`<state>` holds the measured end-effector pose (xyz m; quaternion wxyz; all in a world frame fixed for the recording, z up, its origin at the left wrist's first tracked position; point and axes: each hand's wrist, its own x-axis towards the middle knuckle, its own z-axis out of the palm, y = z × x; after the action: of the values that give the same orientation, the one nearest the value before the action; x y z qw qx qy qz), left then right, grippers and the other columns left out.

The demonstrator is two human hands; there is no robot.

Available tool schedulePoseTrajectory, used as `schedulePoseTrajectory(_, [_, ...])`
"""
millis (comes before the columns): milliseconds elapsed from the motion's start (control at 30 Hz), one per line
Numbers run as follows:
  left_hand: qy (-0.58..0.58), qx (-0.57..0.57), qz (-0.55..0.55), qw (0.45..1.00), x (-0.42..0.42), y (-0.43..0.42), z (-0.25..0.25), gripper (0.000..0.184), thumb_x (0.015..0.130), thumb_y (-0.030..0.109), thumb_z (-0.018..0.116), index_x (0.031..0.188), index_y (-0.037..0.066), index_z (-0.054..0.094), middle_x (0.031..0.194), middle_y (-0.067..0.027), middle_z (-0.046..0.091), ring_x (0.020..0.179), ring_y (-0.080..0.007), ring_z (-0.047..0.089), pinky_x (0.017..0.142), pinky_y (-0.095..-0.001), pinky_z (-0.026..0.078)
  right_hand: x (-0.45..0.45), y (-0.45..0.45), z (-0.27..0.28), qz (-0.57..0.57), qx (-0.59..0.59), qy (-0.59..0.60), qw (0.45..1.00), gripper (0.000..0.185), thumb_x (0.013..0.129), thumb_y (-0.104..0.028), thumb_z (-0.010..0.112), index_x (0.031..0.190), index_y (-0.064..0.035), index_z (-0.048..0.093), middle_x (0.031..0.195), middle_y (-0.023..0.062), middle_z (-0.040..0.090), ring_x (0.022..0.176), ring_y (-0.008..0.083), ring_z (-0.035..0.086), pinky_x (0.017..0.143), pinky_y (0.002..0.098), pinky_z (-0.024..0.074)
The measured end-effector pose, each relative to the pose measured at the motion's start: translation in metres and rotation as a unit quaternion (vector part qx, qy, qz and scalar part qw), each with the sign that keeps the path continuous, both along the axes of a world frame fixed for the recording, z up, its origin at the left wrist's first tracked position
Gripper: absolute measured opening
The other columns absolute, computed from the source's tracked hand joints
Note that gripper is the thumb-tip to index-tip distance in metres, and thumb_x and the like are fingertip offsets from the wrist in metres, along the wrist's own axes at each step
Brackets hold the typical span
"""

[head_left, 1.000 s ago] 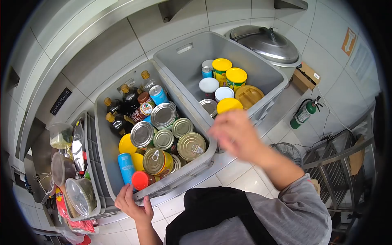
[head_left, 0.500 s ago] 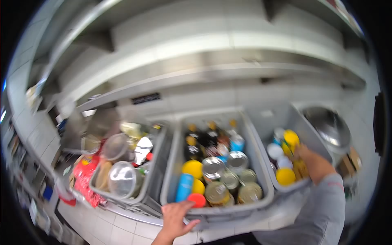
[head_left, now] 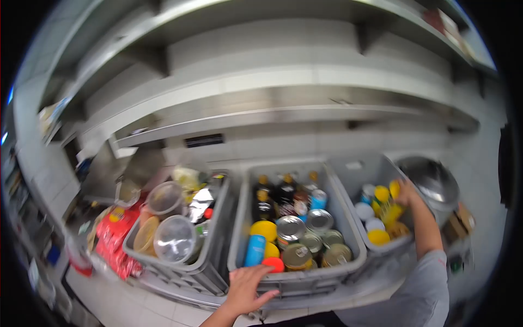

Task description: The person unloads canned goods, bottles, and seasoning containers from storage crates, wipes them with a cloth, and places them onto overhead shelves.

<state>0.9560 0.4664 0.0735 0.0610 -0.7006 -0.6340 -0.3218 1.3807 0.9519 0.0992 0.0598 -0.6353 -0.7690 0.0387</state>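
My left hand rests on the front rim of the middle grey bin, fingers laid over the edge and thumb apart. Just beside its fingertips is a red lid, with a light-blue container behind. My right hand is inside the right grey bin, closed near the top of a yellow bottle with a yellow cap. The bottle stands tilted among white-lidded jars and a yellow-lidded jar.
Several tins and dark bottles fill the middle bin. A left crate holds clear plastic tubs. Red bags lie left of it. A large metal lid stands at the right. A metal shelf runs above.
My right hand has risen slightly, and the yellow bottle shows higher and more clearly. My left hand stays at the middle bin's rim. The whole view has shifted a little.
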Motion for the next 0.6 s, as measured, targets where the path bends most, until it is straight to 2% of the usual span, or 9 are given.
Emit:
schedulePoseTrajectory(67, [-0.057,-0.048,0.005,0.997,0.004,0.001,0.017,0.060,0.078,0.039,0.076,0.128,0.012,0.055,0.123,-0.0119,0.059,0.111,-0.0308,0.055,0.093,-0.0427,0.035,0.000,-0.051,0.040,0.031,0.157,0.055,0.986,0.105,0.052,-0.035,0.087,0.144,-0.0200,0.039,0.145,0.0271,0.035,0.135,0.0463,0.034,0.113,0.0502,0.0329])
schedulePoseTrajectory(133, [-0.050,-0.041,-0.024,0.998,0.004,0.015,0.040,0.059,0.074,0.028,0.080,0.126,0.010,0.056,0.123,-0.0141,0.057,0.115,-0.0337,0.054,0.096,-0.0445,0.038,-0.004,-0.104,0.104,0.067,0.162,0.119,0.977,0.097,0.055,-0.032,0.084,0.142,-0.0205,0.045,0.130,0.0238,0.044,0.126,0.0432,0.043,0.108,0.0483,0.0389])
schedulePoseTrajectory(233, [0.045,0.047,-0.086,0.994,0.036,0.053,0.100,0.053,0.072,0.020,0.081,0.118,0.007,0.060,0.121,-0.0163,0.056,0.114,-0.0357,0.055,0.096,-0.0436,0.044,-0.014,-0.152,0.180,0.121,0.163,0.164,0.965,0.085,0.061,-0.035,0.080,0.139,-0.0136,0.052,0.126,0.0233,0.050,0.119,0.0392,0.052,0.102,0.0433,0.0453])
schedulePoseTrajectory(300, [-0.035,0.049,-0.223,0.973,0.059,0.093,0.123,0.067,0.072,0.019,0.083,0.131,0.007,0.053,0.129,-0.0162,0.054,0.118,-0.0352,0.055,0.099,-0.0427,0.045,-0.032,-0.194,0.230,0.145,0.122,0.149,0.970,0.081,0.064,-0.039,0.079,0.136,-0.0121,0.054,0.126,0.0223,0.051,0.118,0.0378,0.053,0.100,0.0425,0.0458])
schedulePoseTrajectory(367, [-0.132,-0.036,-0.252,0.958,0.087,0.131,0.132,0.089,0.075,0.022,0.084,0.147,0.010,0.033,0.137,-0.0187,0.048,0.122,-0.0337,0.053,0.102,-0.0446,0.044,-0.062,-0.220,0.262,0.186,0.082,0.132,0.970,0.077,0.067,-0.042,0.079,0.134,-0.0105,0.056,0.127,0.0214,0.051,0.118,0.0364,0.054,0.099,0.0417,0.0464])
schedulePoseTrajectory(467, [-0.269,-0.015,-0.337,0.902,0.133,0.171,0.109,0.113,0.073,0.028,0.086,0.152,0.004,0.007,0.141,-0.0255,0.039,0.133,-0.0318,0.043,0.108,-0.0416,0.040,-0.116,-0.255,0.286,0.223,0.060,0.127,0.965,0.076,0.070,-0.052,0.076,0.129,-0.0065,0.060,0.122,0.0210,0.057,0.114,0.0366,0.057,0.097,0.0411,0.0472])
schedulePoseTrajectory(533, [-0.479,0.021,-0.328,0.814,0.161,0.161,0.103,0.109,0.075,0.020,0.085,0.151,0.006,0.008,0.138,-0.0206,0.043,0.131,-0.0292,0.046,0.107,-0.0420,0.041,-0.161,-0.286,0.291,0.206,0.158,0.014,0.966,0.082,0.071,-0.057,0.075,0.131,-0.0043,0.057,0.123,0.0208,0.059,0.112,0.0358,0.060,0.097,0.0389,0.0473])
schedulePoseTrajectory(567, [-0.479,0.030,-0.319,0.817,0.159,0.155,0.108,0.109,0.075,0.020,0.085,0.151,0.006,0.008,0.138,-0.0206,0.043,0.131,-0.0292,0.046,0.107,-0.0420,0.041,-0.173,-0.299,0.294,0.219,0.159,0.014,0.963,0.082,0.071,-0.057,0.075,0.131,-0.0043,0.057,0.123,0.0208,0.059,0.112,0.0358,0.060,0.097,0.0389,0.0473])
schedulePoseTrajectory(600, [-0.528,0.045,-0.346,0.774,0.155,0.147,0.117,0.105,0.075,0.017,0.084,0.150,0.006,0.010,0.137,-0.0183,0.044,0.128,-0.0277,0.049,0.106,-0.0414,0.043,-0.185,-0.311,0.298,0.222,0.187,0.044,0.956,0.085,0.072,-0.056,0.075,0.136,-0.0054,0.052,0.129,0.0220,0.056,0.114,0.0355,0.060,0.097,0.0394,0.0468])
